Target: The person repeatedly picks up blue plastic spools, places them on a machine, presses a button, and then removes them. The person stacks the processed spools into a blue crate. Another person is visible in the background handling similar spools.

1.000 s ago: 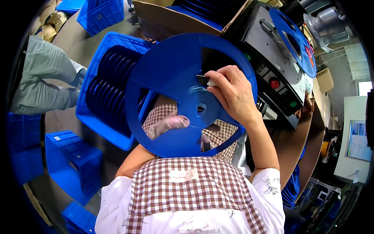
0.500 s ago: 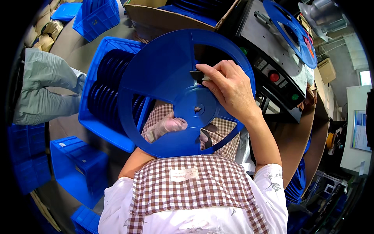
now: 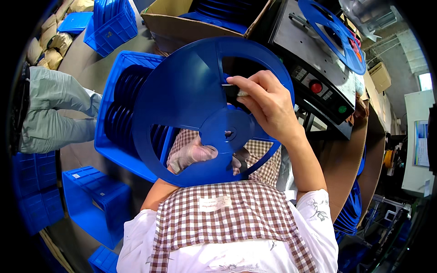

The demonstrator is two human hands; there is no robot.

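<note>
A large blue plastic reel (image 3: 175, 86) with cut-out windows is tilted in front of my checked apron. My left hand (image 3: 193, 154), in a pale thin glove, lies behind the reel and shows through its lower left window. The hub hides part of its fingers, and it appears to hold the reel from beneath. My bare right hand (image 3: 271, 107) is over the upper right window, thumb and fingers pinched on a small thin blade (image 3: 227, 85). The blade lies by the window's straight edge, near the hub; a pale bit shows under the fingers.
At left stands a blue crate (image 3: 102, 141) of stacked dark blue reels, with a tipped blue crate (image 3: 91, 198) below. Another person's grey-green trousers (image 3: 59, 109) show far left. Ahead is a carton (image 3: 191, 29) of reels; at right, a machine (image 3: 314, 59) with a red button.
The reel has shifted slightly left and turned a little. My right hand has moved slightly with it; the blade now shows nearly edge-on instead of as a dark strip.
</note>
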